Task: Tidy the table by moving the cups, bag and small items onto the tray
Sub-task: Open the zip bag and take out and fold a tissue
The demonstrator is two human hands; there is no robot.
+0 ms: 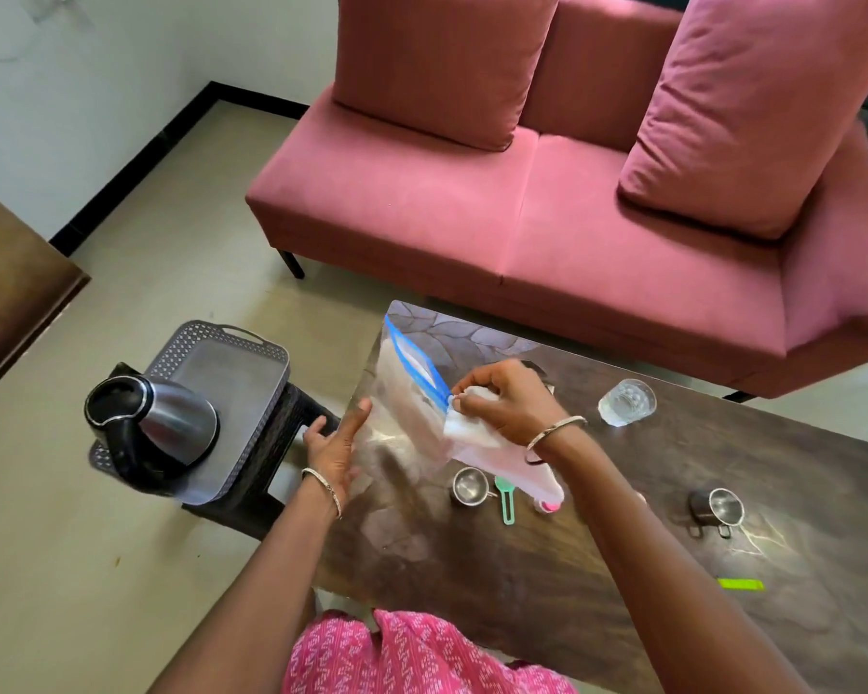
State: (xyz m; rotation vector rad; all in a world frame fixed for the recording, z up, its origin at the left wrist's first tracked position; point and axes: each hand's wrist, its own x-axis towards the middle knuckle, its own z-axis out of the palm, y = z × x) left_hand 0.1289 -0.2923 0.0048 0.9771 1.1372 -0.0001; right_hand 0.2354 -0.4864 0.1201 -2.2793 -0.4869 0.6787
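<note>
A clear zip bag (402,408) with a blue seal strip is held up over the left end of the dark table (597,543). My left hand (337,443) supports the bag's left side with straight fingers. My right hand (507,403) grips a white crumpled item (464,430) at the bag's mouth. On the table stand a small steel cup (468,485), a green spoon (506,499), a pink item (547,505), a clear glass (626,401) and a steel mug (717,508). The grey tray (231,373) sits on a stool to the left.
A steel kettle (156,425) stands on the tray's near part. A green strip (740,584) lies near the table's right front. A pink sofa (522,202) runs behind the table. A brown table edge (16,293) shows at far left.
</note>
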